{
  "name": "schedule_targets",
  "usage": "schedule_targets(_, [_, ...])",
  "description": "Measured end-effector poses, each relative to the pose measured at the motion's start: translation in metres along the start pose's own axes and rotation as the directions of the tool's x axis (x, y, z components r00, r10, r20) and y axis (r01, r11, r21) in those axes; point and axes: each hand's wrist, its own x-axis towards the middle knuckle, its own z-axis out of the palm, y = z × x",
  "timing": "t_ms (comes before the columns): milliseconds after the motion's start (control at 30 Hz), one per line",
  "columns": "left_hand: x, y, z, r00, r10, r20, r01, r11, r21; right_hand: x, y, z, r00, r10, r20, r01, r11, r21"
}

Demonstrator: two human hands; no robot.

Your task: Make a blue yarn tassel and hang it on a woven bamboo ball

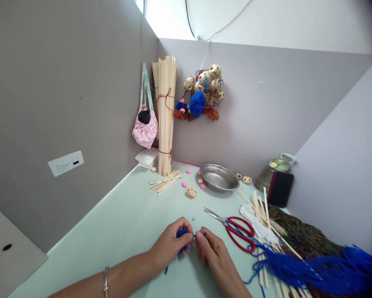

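My left hand (173, 242) is closed around a small bundle of blue yarn (182, 234), with loose ends hanging below the fingers. Close beside it, my right hand (212, 248) pinches a short blue strand between thumb and forefinger. That strand runs across the small gap between the two hands. The far side of the bundle is hidden by my left fingers. Just beyond my right hand lie red-handled scissors (240, 234), their blades pointing to the upper left. Blue strands pass by the scissor handles toward a large skein of blue yarn (322, 269) on the right.
Past my hands stand a metal bowl (219, 179), a small woven ball (191, 192) and thin sticks (165, 182). A tied bundle of wooden strips (166, 124) leans in the corner. On the right are a kettle (268, 174), a dark phone (280, 189) and a white cloth (258, 223).
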Motion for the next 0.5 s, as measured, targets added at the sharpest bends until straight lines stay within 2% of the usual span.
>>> schedule_targets(100, [-0.0036, 0.0012, 0.0008, 1.0, 0.025, 0.005, -0.025, 0.998, 0.051, 0.0, -0.0024, -0.0011, 1.0, 0.019, 0.023, -0.019, 1.0, -0.011])
schedule_targets(233, [-0.0065, 0.002, -0.0005, 0.998, 0.051, 0.035, -0.053, 0.997, 0.061, 0.0007, -0.0019, -0.0017, 1.0, 0.022, 0.0, -0.022, 0.998, 0.066])
schedule_targets(367, [-0.006, 0.0018, -0.0025, 0.997, 0.063, 0.035, -0.064, 0.997, 0.032, 0.0017, 0.0004, -0.0022, 1.0, 0.009, 0.0, -0.009, 0.983, 0.184])
schedule_targets(500, [-0.0047, 0.0028, -0.0038, 1.0, 0.014, 0.006, -0.013, 0.999, -0.037, 0.0013, 0.0003, -0.0026, 1.0, 0.012, -0.023, -0.008, 0.984, 0.177])
